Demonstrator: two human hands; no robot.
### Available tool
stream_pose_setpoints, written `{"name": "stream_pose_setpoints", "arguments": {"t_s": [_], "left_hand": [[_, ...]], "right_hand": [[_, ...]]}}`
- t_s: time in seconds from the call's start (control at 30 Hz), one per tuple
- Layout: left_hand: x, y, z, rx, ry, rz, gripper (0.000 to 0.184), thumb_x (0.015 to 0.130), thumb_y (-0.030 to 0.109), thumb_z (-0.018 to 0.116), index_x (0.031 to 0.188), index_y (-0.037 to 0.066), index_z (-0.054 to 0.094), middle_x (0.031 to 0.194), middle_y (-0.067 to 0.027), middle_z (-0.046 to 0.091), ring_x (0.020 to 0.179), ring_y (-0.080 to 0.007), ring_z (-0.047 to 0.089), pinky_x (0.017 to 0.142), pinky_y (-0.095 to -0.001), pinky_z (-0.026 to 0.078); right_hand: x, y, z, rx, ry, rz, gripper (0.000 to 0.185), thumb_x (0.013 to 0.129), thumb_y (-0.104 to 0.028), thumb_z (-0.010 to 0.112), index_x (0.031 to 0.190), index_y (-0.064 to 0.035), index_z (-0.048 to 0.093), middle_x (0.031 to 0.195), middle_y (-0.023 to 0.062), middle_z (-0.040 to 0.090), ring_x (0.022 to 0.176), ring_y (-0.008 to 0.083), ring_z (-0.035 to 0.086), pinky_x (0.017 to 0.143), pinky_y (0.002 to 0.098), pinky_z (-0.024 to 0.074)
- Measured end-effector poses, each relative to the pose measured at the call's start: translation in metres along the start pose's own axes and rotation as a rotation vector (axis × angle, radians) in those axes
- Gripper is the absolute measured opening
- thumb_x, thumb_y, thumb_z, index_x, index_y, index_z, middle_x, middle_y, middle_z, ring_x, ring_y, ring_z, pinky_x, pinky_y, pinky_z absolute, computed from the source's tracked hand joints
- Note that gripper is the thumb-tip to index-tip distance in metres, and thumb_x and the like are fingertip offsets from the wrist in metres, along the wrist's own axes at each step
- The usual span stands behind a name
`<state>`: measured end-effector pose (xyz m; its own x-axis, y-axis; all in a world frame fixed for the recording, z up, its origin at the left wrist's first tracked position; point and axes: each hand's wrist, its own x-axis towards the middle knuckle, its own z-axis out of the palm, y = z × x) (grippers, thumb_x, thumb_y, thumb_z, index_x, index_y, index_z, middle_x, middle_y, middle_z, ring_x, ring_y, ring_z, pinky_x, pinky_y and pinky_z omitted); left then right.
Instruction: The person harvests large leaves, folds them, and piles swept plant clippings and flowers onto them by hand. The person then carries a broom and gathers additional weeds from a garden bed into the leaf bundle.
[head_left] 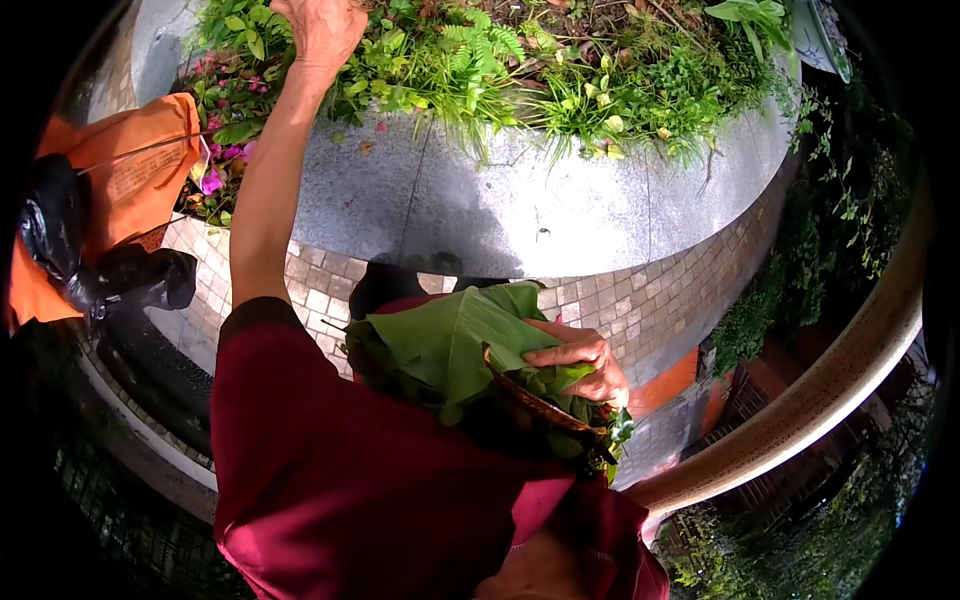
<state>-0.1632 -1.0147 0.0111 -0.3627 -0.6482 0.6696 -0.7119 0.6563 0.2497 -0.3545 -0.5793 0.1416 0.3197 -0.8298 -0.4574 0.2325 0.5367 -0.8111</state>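
My right hand (588, 368) is closed around a bundle of leaves held against my maroon shirt. A broad green leaf (455, 335) covers most of the bundle, with a curled brown leaf (540, 405) and smaller green sprigs (619, 432) below it. At the upper left my left hand (320, 28) reaches out over the green plants (400, 60) of a raised bed. The top edge of the picture cuts off its fingers, so their grip does not show.
A curved grey stone ledge (560, 205) borders the bed, above brick paving (615, 300). Orange bag (140, 150) and black plastic bag (140, 280) are at left, near pink flowers (212, 181). A thick curved pale pole or rail (800, 420) crosses the right side.
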Motion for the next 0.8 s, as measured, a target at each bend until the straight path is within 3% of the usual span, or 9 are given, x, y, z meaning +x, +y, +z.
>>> {"name": "stream_pose_setpoints", "arguments": {"t_s": [0.07,0.1,0.23,0.3,0.53,0.63,0.67,0.73,0.8], "left_hand": [[-0.038,0.042,-0.024,0.062,-0.147,-0.046,0.06,0.074,-0.007,0.06,0.124,0.025,0.061,0.147,-0.0047,0.038,0.131,-0.032,0.033,0.099,-0.0483,0.028],[-0.066,0.057,-0.029,-0.092,-0.253,0.018,0.062,0.075,-0.008,0.059,0.125,0.028,0.061,0.146,-0.0081,0.038,0.13,-0.0354,0.033,0.1,-0.0504,0.025],[-0.243,0.091,-0.045,-0.632,-0.873,0.524,0.048,0.081,-0.003,0.053,0.125,0.017,0.058,0.146,-0.0049,0.039,0.132,-0.0271,0.033,0.098,-0.0516,0.03],[-0.307,0.102,-0.047,-0.682,-0.915,0.765,0.047,0.082,0.015,0.057,0.129,0.022,0.052,0.149,0.0007,0.035,0.136,-0.0252,0.03,0.098,-0.0587,0.028],[-0.323,0.099,-0.008,-0.748,-0.964,1.139,0.063,0.083,0.053,0.057,0.14,0.032,0.04,0.151,0.0083,0.031,0.144,-0.0189,0.019,0.109,-0.0626,0.016],[-0.216,0.065,0.05,-0.177,-1.013,0.827,0.058,0.092,0.039,0.051,0.145,0.025,0.034,0.158,0.0029,0.013,0.146,-0.0213,0.01,0.112,-0.0655,0.011],[-0.2,0.036,0.091,0.33,-0.724,0.807,0.058,0.088,0.021,0.057,0.144,0.02,0.039,0.158,0.0018,0.014,0.146,-0.0241,0.008,0.111,-0.067,0.015],[-0.109,0.028,0.048,0.07,-0.614,0.403,0.042,0.084,0.002,0.055,0.125,0.009,0.059,0.153,-0.0026,0.028,0.14,-0.0278,0.025,0.107,-0.0556,0.026],[-0.095,0.025,0.013,-0.237,-0.445,0.357,0.033,0.085,0.01,0.061,0.118,0.01,0.064,0.146,-0.0033,0.04,0.135,-0.0299,0.032,0.103,-0.0514,0.027]], "right_hand": [[0.002,-0.003,0.007,-0.022,-0.01,-0.026,0.055,0.061,-0.006,0.075,0.115,-0.0058,0.068,0.141,0.0242,0.044,0.13,0.0371,0.045,0.11,0.0428,0.0315],[0.002,-0.002,0.008,-0.022,0.005,-0.029,0.055,0.061,-0.006,0.075,0.115,-0.0058,0.068,0.141,0.0242,0.044,0.13,0.0371,0.045,0.11,0.0428,0.0315],[0.006,0.005,0.031,-0.078,-0.008,-0.054,0.052,0.066,-0.016,0.076,0.115,-0.0052,0.068,0.141,0.0245,0.044,0.13,0.0388,0.044,0.11,0.0436,0.0309],[0.009,0.011,0.048,-0.143,0.004,-0.095,0.05,0.069,-0.023,0.076,0.115,-0.0052,0.068,0.141,0.025,0.044,0.129,0.0392,0.044,0.11,0.0442,0.0301],[0.02,0.046,0.114,0.06,0.197,-0.144,0.049,0.066,-0.007,0.078,0.113,-0.003,0.068,0.137,0.0262,0.046,0.125,0.0373,0.048,0.106,0.0436,0.0348],[0.013,0.055,0.133,0.069,0.26,-0.139,0.049,0.066,-0.005,0.078,0.113,0.0,0.067,0.135,0.0266,0.048,0.121,0.035,0.051,0.102,0.0429,0.0381],[0.011,0.057,0.138,0.068,0.272,-0.14,0.048,0.066,-0.005,0.078,0.113,0.0009,0.066,0.134,0.0267,0.049,0.12,0.0343,0.052,0.101,0.0426,0.0392],[0.006,0.06,0.143,0.066,0.298,-0.141,0.048,0.066,-0.004,0.078,0.112,0.0029,0.066,0.132,0.027,0.05,0.117,0.0328,0.054,0.099,0.0421,0.0415],[0.002,0.066,0.146,0.079,0.305,-0.142,0.048,0.066,-0.003,0.078,0.112,0.0048,0.065,0.131,0.0273,0.051,0.115,0.0313,0.056,0.096,0.0416,0.0437]]}}
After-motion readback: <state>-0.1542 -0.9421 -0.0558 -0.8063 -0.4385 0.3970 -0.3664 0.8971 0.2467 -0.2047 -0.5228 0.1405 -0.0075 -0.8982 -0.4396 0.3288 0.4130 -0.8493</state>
